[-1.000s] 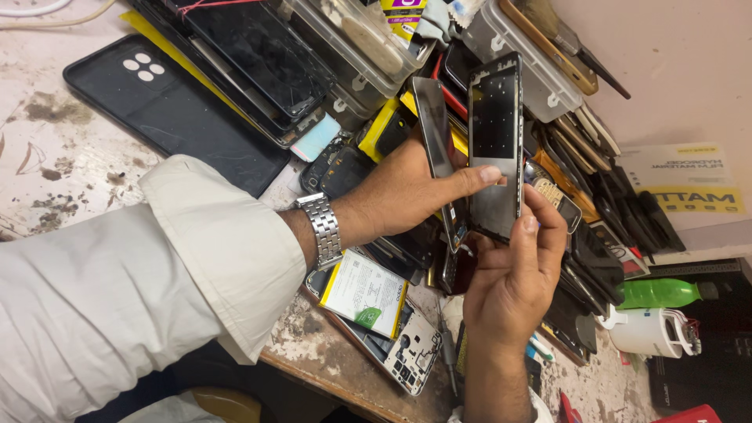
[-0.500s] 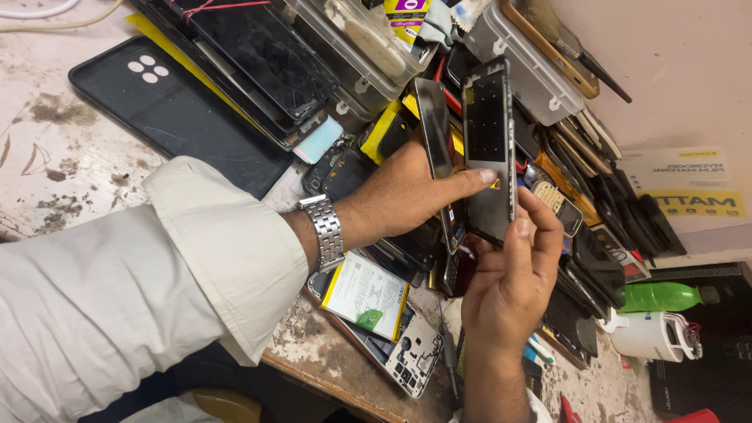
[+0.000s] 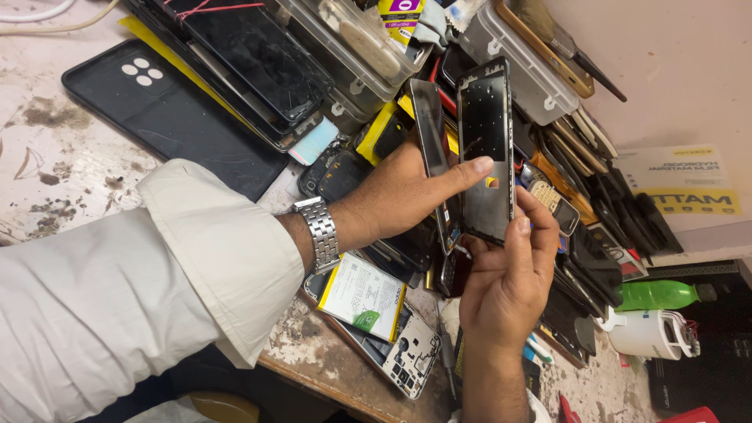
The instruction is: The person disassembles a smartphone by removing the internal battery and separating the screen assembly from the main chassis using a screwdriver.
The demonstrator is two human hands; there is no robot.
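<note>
**both hands on a bare phone frame, looked over above the parts pile**

at the far left a black back cover (image 3: 157, 117) lies flat on the stained bench (image 3: 47, 180). the white sleeve (image 3: 157, 290) and steel wristwatch (image 3: 317, 235) lead to the left hand (image 3: 399, 196). it is closed around a slim dark panel (image 3: 429, 141) held edge-on, and its forefinger stretches across to press the face of the phone frame (image 3: 486, 149). below that wrist an opened phone with a yellow-edged battery (image 3: 364, 298) lies on the bench.

the phone frame stands nearly upright, raised above the heap of screens and clear boxes. the right hand (image 3: 509, 282) grips it from below, fingers curled over its lower edge. further right lie a green bottle (image 3: 658, 294) and a white cup (image 3: 646, 333).

by my reading the step is inspection. further handling calls for a firm pinch at the frame's edges, with the second panel kept clear of it.

compared with a second ago, both grips are unchanged. the frame has shifted slightly left, and its face now reads matt dark where it earlier caught a pale sheen.
</note>
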